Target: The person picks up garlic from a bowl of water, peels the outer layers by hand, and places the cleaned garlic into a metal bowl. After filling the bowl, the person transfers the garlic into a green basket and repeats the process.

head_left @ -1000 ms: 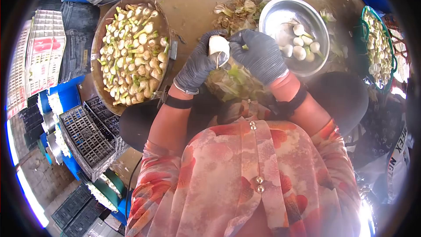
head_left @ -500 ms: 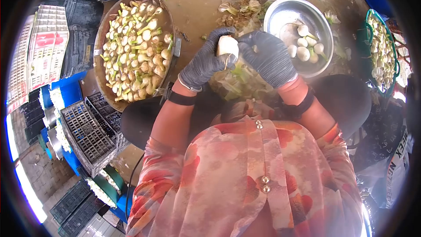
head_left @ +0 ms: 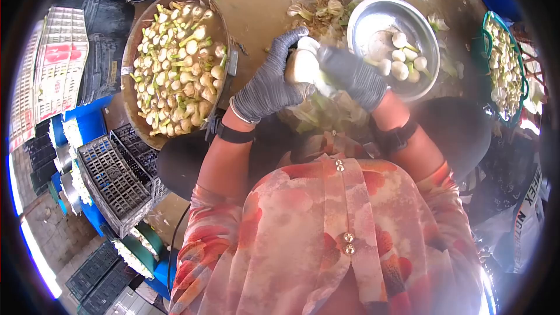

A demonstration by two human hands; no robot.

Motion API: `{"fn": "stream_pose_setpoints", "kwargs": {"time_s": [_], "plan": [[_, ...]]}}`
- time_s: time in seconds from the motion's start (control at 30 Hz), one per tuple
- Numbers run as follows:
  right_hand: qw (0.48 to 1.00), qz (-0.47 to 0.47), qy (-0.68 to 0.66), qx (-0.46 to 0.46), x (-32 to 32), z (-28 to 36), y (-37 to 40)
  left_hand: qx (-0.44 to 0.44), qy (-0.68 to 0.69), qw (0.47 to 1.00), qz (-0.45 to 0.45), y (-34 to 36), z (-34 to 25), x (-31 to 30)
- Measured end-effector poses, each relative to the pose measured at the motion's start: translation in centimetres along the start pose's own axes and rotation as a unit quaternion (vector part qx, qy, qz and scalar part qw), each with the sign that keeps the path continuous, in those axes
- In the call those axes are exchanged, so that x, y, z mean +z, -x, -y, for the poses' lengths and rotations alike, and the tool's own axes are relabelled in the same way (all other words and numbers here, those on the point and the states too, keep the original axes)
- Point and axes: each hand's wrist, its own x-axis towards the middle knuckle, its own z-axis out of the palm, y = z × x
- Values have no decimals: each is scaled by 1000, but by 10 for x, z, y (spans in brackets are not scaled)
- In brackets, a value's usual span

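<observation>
My left hand [head_left: 267,86] grasps the white bulb [head_left: 302,67] between thumb and fingers; my blurred right hand [head_left: 357,77] is at its right side, grip unclear.

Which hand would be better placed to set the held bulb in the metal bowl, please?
Probably the right hand: it is nearer the metal bowl, though the left hand holds the white bulb.

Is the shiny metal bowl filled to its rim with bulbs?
No, just a few pale bulbs lie grouped in the metal bowl, leaving much of its inside bare.
</observation>
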Motion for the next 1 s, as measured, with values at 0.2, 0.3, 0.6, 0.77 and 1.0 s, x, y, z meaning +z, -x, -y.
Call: {"fn": "stream_pose_setpoints", "kwargs": {"time_s": [0.2, 0.3, 0.6, 0.77, 1.0], "plan": [[987, -118, -68, 80, -18, 57, 3, -229, 251, 940, 27, 5, -2, -1], [982, -145, -36, 113, -13, 57, 2, -233, 151, 959, 50, 8, 7, 1], [995, 67, 53, 52, -4, 10, -6, -33, -14, 998, -57, 11, -5, 18], [980, 150, 125, -25, -8, 11, 0, -156, 195, 958, -144, 10, 3, 36], [990, 54, 132, -23, 22, -9, 9, -136, 108, 969, -173, 13, 74, 43]]}}
